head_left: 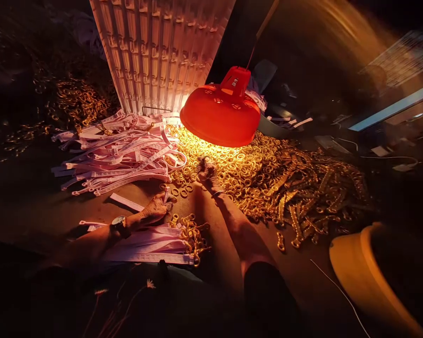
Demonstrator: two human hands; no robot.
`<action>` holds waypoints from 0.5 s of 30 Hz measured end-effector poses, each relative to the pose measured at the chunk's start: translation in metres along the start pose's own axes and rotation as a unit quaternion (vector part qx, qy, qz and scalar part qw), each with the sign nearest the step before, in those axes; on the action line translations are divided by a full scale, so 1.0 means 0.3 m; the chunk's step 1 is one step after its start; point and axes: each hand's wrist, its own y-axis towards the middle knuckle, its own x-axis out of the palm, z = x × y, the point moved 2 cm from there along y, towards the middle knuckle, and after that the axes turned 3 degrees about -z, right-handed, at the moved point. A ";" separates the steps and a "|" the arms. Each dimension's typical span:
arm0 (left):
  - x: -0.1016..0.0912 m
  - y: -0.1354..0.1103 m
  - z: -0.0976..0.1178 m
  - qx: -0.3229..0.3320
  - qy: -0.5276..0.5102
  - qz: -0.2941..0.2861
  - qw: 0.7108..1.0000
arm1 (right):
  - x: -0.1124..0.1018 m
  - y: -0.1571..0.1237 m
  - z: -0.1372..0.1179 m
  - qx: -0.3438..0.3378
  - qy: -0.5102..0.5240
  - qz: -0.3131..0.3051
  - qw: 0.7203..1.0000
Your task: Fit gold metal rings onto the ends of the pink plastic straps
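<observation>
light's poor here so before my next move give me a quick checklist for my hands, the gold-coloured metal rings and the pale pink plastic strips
Red dome lamp lit above the rings: ok.
Right hand at the pile of gold-coloured metal rings: ok.
What the right hand holds: cannot tell, too blurred.
Left hand beside a gold-coloured chain: ok.
Pale pink plastic strips lying beside the rings: ok.
</observation>
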 end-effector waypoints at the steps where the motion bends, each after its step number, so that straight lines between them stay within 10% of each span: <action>1: 0.001 0.002 0.001 -0.012 -0.032 0.004 0.999 | 0.001 0.053 0.006 0.000 -0.021 0.006 1.000; 15: 0.003 0.016 -0.036 -0.065 -0.171 -0.001 0.983 | 0.094 0.293 -0.006 0.046 -0.123 -0.036 0.991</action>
